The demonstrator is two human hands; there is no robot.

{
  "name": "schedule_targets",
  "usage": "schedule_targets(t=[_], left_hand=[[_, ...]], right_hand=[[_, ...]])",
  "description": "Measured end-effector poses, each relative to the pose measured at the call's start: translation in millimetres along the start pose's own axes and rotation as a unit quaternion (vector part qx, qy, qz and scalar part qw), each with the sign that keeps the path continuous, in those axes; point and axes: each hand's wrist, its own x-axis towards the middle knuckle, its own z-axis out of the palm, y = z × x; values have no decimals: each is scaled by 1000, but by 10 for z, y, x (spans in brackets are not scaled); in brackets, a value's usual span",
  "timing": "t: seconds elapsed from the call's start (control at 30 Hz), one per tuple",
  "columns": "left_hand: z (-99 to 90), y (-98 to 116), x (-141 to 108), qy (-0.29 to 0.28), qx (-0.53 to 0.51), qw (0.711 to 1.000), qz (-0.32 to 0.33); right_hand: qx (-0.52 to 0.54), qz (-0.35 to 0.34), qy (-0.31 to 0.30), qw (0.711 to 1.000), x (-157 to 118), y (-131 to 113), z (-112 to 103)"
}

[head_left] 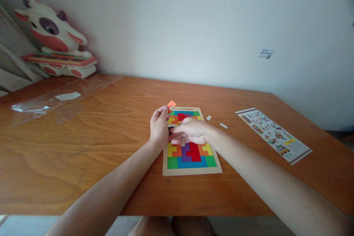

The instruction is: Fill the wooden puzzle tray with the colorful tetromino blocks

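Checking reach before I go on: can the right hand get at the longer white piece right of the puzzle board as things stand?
Likely yes: the right hand is over the puzzle board nearby, and nothing visible covers the longer white piece on the tabletop.

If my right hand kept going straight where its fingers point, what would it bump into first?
Probably your left hand: your right hand points left toward it. A small black shape near the right fingertips might come first; depth is unclear here.
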Motion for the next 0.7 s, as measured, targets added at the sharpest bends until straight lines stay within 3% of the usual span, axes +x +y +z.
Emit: schedule_targets(t=[0.13, 0.47, 0.7], left_hand=[[9, 8, 8, 9, -13, 1000, -4], [6, 90, 90, 9, -76, 996, -41], [33, 107, 99, 50, -126, 988, -72]], right_hand=[[31, 38, 26, 998, -42, -54, -29], [55, 46, 32, 997, 48, 21, -163], [90, 46, 14, 995, 52, 64, -161]])
